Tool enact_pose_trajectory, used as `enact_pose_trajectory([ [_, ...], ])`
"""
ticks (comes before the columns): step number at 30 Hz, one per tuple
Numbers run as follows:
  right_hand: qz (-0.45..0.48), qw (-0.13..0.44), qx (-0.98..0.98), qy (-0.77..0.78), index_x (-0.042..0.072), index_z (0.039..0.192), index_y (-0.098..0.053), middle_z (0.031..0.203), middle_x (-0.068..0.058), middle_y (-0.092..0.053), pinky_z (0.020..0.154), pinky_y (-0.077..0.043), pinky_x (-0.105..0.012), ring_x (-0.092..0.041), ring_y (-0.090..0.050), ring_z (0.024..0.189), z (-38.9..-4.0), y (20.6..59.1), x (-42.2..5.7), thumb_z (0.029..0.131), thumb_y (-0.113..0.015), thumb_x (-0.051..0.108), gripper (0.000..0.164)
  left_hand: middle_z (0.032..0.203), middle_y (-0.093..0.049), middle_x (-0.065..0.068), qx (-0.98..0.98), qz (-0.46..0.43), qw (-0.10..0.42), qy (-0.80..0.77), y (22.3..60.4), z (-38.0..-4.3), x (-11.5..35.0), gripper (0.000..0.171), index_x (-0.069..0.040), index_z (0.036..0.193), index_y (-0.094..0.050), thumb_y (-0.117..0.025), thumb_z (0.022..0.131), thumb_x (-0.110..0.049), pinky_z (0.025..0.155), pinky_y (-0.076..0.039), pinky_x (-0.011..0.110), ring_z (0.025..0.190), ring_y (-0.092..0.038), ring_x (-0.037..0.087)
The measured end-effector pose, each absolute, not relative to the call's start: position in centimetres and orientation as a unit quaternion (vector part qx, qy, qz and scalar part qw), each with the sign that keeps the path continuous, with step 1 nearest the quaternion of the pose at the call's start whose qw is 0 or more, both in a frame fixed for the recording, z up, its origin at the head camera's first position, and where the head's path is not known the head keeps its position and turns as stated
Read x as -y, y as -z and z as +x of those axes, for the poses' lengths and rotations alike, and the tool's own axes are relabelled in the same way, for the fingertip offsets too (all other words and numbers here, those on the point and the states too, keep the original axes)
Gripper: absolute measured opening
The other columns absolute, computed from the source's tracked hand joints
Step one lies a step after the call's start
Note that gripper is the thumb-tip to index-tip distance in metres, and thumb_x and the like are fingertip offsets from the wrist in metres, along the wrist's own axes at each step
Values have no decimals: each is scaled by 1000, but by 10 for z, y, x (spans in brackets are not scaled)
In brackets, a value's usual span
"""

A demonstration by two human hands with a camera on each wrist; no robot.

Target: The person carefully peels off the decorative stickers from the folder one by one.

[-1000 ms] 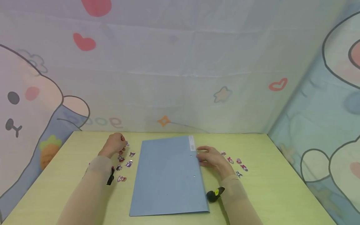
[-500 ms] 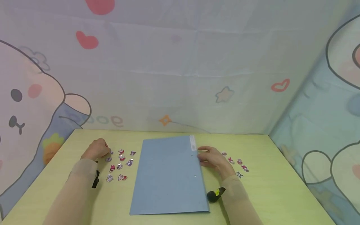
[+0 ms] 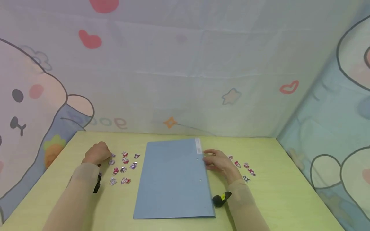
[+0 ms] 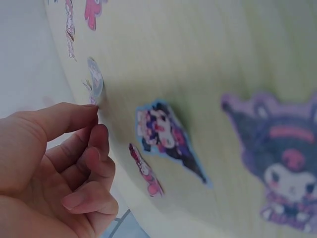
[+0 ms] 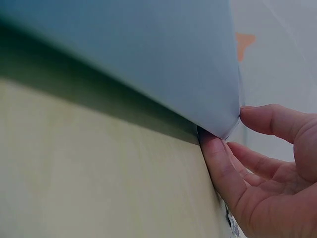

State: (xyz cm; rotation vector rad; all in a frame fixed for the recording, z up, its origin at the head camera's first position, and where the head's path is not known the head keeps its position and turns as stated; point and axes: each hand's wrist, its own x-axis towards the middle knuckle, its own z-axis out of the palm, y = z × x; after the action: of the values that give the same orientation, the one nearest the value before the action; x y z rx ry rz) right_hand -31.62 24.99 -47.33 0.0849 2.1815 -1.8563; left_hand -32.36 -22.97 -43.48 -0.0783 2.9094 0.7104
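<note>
My left hand (image 3: 97,153) is low over the table's left side. In the left wrist view, its thumb and index fingertips meet at the edge of a small cartoon sticker (image 4: 95,79), with the other fingers curled. Several cut-out stickers lie around it, including a dark, blue-edged sticker (image 4: 168,136) and a purple-edged sticker (image 4: 285,168). My right hand (image 3: 218,162) grips the right edge of a flat blue folder (image 3: 173,179) in the middle of the table. In the right wrist view, the thumb presses that edge from above, a finger beneath it.
Beyond the folder's right side lie several more stickers, among them a pink sticker (image 3: 251,172). The pale yellow table (image 3: 277,199) meets a printed cloth backdrop (image 3: 185,106) at the back and the sides. A white label (image 3: 198,146) sits at the folder's top right corner.
My left hand has moved left from beside the folder with the sticker at its fingertips, uncovering other stickers. For the last half second it has barely moved. My right hand stays at the folder's edge.
</note>
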Motion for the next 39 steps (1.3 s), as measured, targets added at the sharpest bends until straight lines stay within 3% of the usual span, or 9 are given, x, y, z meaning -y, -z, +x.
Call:
enact_pose_trajectory([
  [13, 29, 131, -750, 648, 0, 136, -48, 111, -20, -61, 78, -55, -34, -25, -61, 94, -317, 475, -253, 92, -64, 6, 48, 62, -46, 6, -971, -32, 59, -228, 436, -322, 226, 22, -7, 68, -50, -50, 90, -9, 47, -41, 32, 51, -46, 19],
  [29, 30, 137, -752, 644, 0, 137, -48, 112, -20, -61, 79, -55, -35, -27, -61, 96, -310, 477, -252, 91, -64, 5, 48, 70, -48, 10, -968, -33, 88, -233, 444, -319, 231, 14, -5, 82, -52, -44, 93, -11, 51, -41, 35, 55, -47, 21],
  [33, 29, 132, -751, 647, 0, 136, -49, 111, -20, -61, 79, -55, -34, -27, -62, 95, -309, 477, -252, 92, -64, 7, 47, 74, -51, 12, -970, -32, 86, -227, 444, -320, 231, 15, -3, 88, -54, -43, 94, -12, 54, -41, 36, 57, -49, 23],
  [39, 21, 133, -750, 648, -2, 136, -47, 111, -20, -61, 78, -55, -34, -26, -61, 94, -308, 475, -249, 94, -61, 7, 45, 94, -59, 20, -976, -40, 85, -198, 440, -322, 226, 29, 4, 104, -57, -45, 96, -20, 61, -43, 42, 67, -52, 28],
])
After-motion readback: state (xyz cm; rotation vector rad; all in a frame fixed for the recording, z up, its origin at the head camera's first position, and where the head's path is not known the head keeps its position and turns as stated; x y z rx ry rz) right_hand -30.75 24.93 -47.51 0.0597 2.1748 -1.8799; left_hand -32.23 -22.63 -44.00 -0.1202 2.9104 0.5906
